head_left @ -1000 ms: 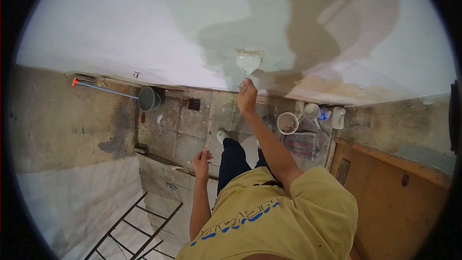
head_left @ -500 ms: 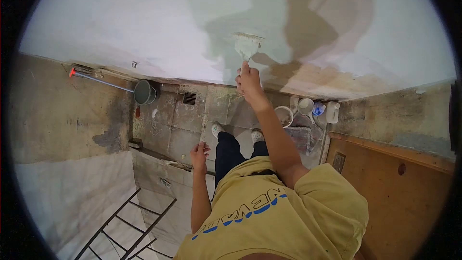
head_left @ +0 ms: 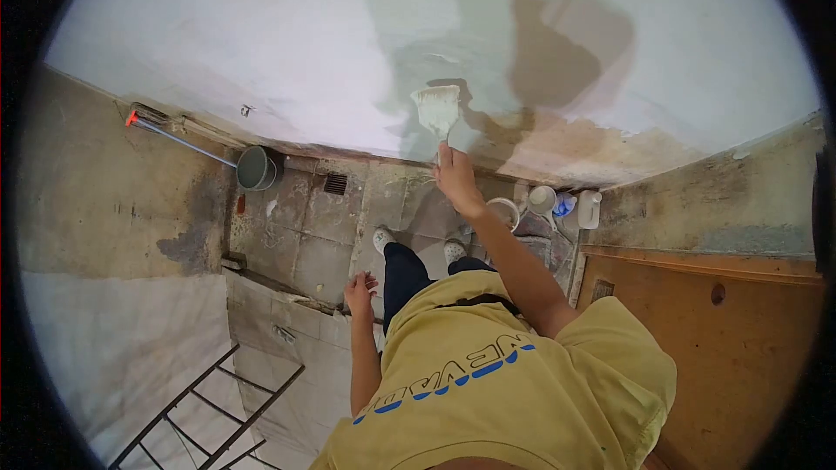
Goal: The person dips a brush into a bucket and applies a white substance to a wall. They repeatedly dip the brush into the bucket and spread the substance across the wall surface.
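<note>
My right hand (head_left: 456,178) is closed round the handle of a wide paintbrush (head_left: 437,109). Its pale bristles point up at the wall, and they look a little apart from it. Behind the brush, the wall (head_left: 300,52) carries a damp-looking darker patch and a fresh streak just above the bristles. My left hand (head_left: 360,290) hangs low beside my left leg, fingers loosely curled and apart. White smears mark its fingertips, and nothing shows in it.
At the wall's foot on the right stand a round bucket (head_left: 503,214), a white pot (head_left: 542,200) and a white jug (head_left: 589,209). A grey bucket (head_left: 256,169) with a long-handled tool (head_left: 187,141) is on the left. A metal ladder (head_left: 205,400) leans lower left; an orange-brown door (head_left: 697,322) is at right.
My right hand has drawn the brush down and slightly left, off the streak on the wall. My left hand stays low at my side. The whole view has shifted slightly.
</note>
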A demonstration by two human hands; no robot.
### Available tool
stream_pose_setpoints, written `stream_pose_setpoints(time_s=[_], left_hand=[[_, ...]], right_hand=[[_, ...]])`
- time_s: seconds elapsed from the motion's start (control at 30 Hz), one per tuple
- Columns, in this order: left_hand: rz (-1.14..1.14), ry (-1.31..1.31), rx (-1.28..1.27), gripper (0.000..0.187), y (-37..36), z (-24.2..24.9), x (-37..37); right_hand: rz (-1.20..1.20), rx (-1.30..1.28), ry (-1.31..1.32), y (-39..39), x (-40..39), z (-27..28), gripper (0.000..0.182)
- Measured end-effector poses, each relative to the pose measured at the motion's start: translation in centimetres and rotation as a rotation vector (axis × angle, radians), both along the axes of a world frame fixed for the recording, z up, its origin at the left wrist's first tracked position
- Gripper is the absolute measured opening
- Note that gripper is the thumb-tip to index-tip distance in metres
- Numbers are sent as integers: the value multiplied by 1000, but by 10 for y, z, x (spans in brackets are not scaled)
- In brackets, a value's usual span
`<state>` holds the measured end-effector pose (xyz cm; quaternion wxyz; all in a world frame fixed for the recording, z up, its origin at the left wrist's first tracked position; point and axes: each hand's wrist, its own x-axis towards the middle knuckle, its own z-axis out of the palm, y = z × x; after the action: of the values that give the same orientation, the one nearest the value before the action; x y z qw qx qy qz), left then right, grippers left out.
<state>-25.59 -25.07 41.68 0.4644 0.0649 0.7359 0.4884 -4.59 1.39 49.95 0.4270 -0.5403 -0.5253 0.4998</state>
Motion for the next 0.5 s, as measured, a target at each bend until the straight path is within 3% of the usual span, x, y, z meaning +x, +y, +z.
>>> stream_pose_setpoints(time_s=[0.03, 0.1, 0.2, 0.5], left_hand=[[-12, 18, -3, 25, 2, 0, -2], [-19, 37, -6, 25, 2, -1, -4], [-2, 35, 63, 25, 1, -1, -7], [16, 44, 31, 27, -24, -13, 1]], right_hand=[[2, 2, -1, -2, 3, -3, 40], [-51, 241, -416, -6, 10, -4, 40], [-29, 141, -632, -4, 23, 23, 36], [-38, 343, -889, 38, 75, 43, 31]])
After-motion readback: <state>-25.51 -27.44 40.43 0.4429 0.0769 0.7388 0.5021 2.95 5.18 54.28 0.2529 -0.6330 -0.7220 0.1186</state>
